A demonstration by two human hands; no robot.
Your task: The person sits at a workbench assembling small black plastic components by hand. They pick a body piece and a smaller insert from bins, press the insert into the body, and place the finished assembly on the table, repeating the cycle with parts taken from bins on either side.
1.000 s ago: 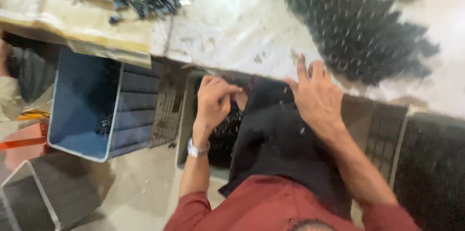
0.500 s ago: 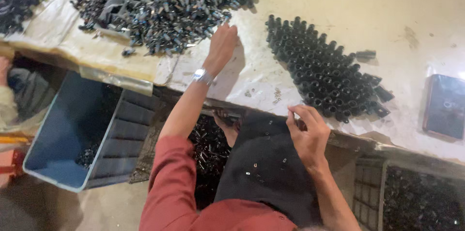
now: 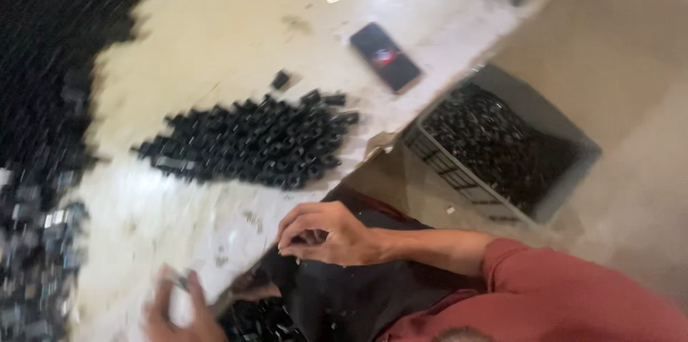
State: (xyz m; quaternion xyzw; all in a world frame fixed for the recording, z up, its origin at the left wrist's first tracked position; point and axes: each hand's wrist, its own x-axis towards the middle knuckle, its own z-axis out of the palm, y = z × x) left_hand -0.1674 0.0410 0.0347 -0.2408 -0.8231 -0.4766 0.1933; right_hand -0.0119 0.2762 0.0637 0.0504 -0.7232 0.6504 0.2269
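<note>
Head view: a cluster of small black parts (image 3: 251,141) is seen set close together on the table (image 3: 215,34), while loose heaps (image 3: 43,241) lie at the table's left edge and more fill a crate (image 3: 502,148) beside it, so much appears unsorted. The right hand (image 3: 326,234) is curled over a dark cloth (image 3: 344,292), fingertips pinched; whether a part is held cannot be told. The left hand (image 3: 175,310), blurred, rests at the table edge, grip unclear. The cluster lies well above both hands.
</note>
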